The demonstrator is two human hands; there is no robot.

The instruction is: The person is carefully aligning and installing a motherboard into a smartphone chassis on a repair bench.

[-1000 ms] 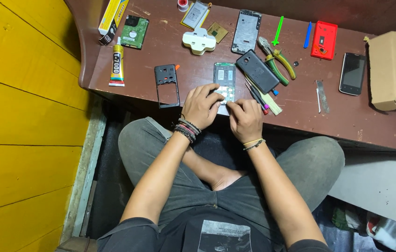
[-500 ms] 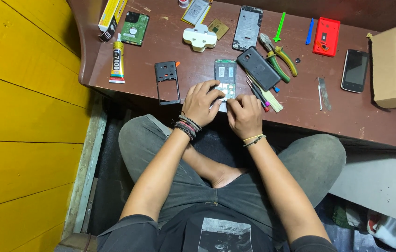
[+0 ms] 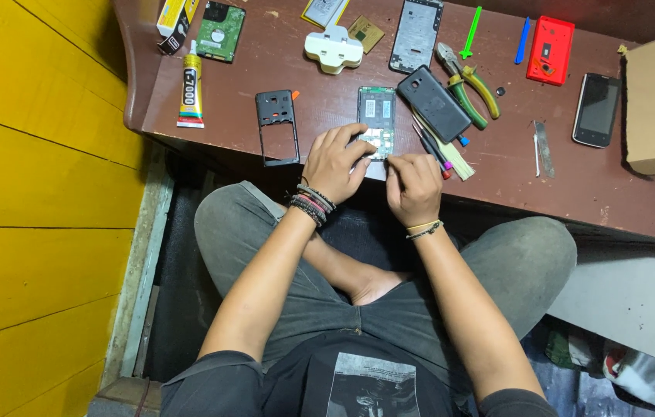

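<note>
Resting near the front edge of the desk (image 3: 281, 69), the opened phone (image 3: 376, 122) looks light, thin and stiff, and I think its bare green board breaks easily, so hold it by the side edges. Your left hand (image 3: 335, 158) spreads its fingers over the phone's lower end. Your right hand (image 3: 414, 188) is curled narrow beside it; I cannot tell what it pinches.
</note>
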